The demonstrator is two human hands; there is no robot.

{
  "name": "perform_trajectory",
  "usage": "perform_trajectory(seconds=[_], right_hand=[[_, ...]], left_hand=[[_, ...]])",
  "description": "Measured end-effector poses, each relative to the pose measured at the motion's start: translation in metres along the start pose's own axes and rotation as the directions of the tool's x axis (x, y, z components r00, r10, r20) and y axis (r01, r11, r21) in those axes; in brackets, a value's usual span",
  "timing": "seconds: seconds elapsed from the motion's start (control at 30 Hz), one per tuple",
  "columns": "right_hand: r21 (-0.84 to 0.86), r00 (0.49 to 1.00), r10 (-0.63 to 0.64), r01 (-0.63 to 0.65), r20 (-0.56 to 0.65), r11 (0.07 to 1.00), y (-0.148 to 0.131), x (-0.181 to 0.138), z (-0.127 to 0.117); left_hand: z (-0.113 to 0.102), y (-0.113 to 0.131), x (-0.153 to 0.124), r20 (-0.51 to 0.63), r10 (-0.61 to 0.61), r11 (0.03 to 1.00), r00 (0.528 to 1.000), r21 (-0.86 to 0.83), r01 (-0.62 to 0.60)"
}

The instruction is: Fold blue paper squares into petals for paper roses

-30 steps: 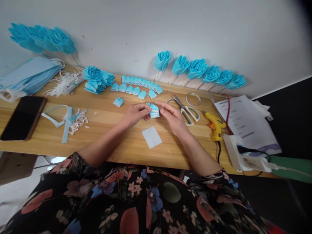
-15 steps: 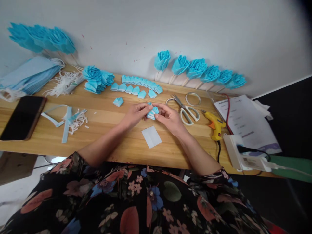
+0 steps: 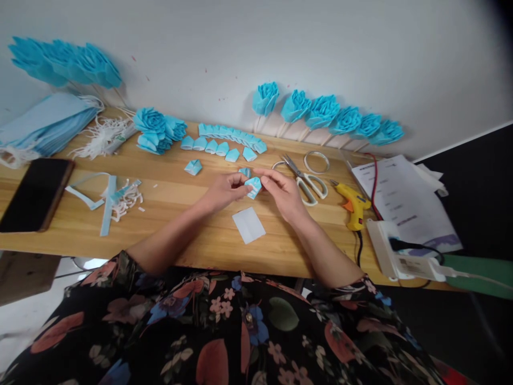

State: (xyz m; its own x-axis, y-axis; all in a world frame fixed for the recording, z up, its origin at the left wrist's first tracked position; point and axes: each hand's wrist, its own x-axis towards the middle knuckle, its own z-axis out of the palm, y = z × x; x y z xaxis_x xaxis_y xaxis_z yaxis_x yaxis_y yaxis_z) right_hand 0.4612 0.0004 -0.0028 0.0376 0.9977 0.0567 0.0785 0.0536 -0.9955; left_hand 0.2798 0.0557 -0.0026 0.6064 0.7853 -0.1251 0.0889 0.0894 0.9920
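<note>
My left hand (image 3: 224,190) and my right hand (image 3: 282,193) meet over the wooden table (image 3: 192,235), both pinching one small folded blue paper piece (image 3: 254,185). Another small blue piece (image 3: 245,172) lies just behind my fingers. A white paper square (image 3: 248,225) lies flat on the table right in front of my hands. A single folded blue petal (image 3: 193,167) sits to the left of them. Further back runs a row of folded blue petals (image 3: 230,140).
Scissors (image 3: 306,182), a wire ring (image 3: 317,161) and a yellow glue gun (image 3: 352,203) lie to the right, beside papers (image 3: 401,200) and a power strip (image 3: 396,256). Blue paper roses (image 3: 324,112) lean on the wall. A dark phone (image 3: 34,192), paper scraps (image 3: 112,195) and blue sheets (image 3: 44,125) are at the left.
The blue piece between my fingers has been folded smaller and more compact. My hands have drawn slightly closer together; the rest of the table is unchanged.
</note>
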Motion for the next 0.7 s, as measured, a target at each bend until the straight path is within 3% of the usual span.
perform_trajectory(seconds=[0.13, 0.27, 0.57, 0.7], right_hand=[[-0.014, 0.998, -0.035, 0.036, 0.056, 0.999, -0.0024, -0.0011, 0.0011], [0.008, 0.998, -0.057, 0.057, 0.003, 0.998, -0.0006, -0.0002, 0.0007], [-0.006, 0.983, -0.076, 0.076, -0.164, 0.997, 0.0014, 0.0039, -0.0042], [0.068, 0.995, -0.026, 0.033, -0.101, 0.997, -0.0008, 0.0033, -0.0035]], left_hand=[[0.0012, -0.001, -0.0005, 0.057, 0.022, 0.999, 0.998, 0.047, -0.024], [0.0017, -0.0004, -0.0014, 0.082, 0.042, 0.997, 0.996, 0.054, -0.046], [-0.0003, 0.0044, -0.0015, -0.009, 0.016, 0.999, 1.0, 0.041, -0.016], [-0.0008, 0.0018, -0.0003, -0.044, 0.023, 0.999, 0.999, 0.041, -0.021]])
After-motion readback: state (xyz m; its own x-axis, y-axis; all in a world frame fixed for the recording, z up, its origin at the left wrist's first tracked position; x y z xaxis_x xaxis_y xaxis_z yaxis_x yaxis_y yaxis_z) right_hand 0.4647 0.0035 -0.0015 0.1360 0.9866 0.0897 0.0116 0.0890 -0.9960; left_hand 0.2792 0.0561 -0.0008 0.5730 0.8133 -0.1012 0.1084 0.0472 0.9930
